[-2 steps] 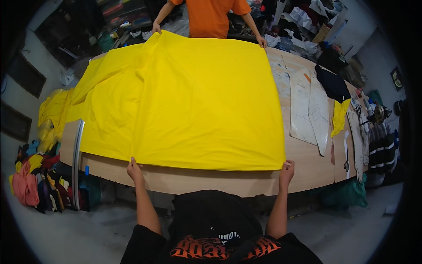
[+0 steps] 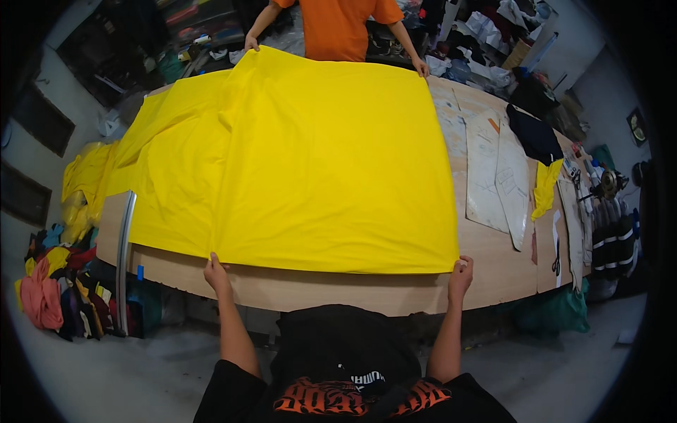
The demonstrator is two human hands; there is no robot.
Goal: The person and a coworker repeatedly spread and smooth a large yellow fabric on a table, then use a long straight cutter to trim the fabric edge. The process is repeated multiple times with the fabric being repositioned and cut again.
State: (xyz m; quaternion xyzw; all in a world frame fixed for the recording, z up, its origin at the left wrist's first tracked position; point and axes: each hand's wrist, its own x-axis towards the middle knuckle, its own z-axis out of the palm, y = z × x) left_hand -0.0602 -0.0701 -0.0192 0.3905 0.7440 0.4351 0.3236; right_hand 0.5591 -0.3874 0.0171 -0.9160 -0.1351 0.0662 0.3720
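A broad sheet of yellow fabric (image 2: 338, 169) is spread over the wooden table (image 2: 338, 292), its right part smooth and its left part wrinkled. My left hand (image 2: 216, 271) pinches the near edge left of centre. At the near right corner, my right hand (image 2: 460, 275) grips the same fabric between thumb and fingers. Across the table, a person in an orange shirt (image 2: 335, 28) holds the far edge with both hands, one at a raised fold and one at the far right corner.
White pattern pieces (image 2: 486, 183) lie right of the fabric, near dark cloth (image 2: 534, 134) and a yellow scrap (image 2: 546, 187). Scissors (image 2: 556, 264) rest by the right edge. A metal rail (image 2: 125, 261) crosses the table's left end. Heaped garments (image 2: 42, 296) sit at the left.
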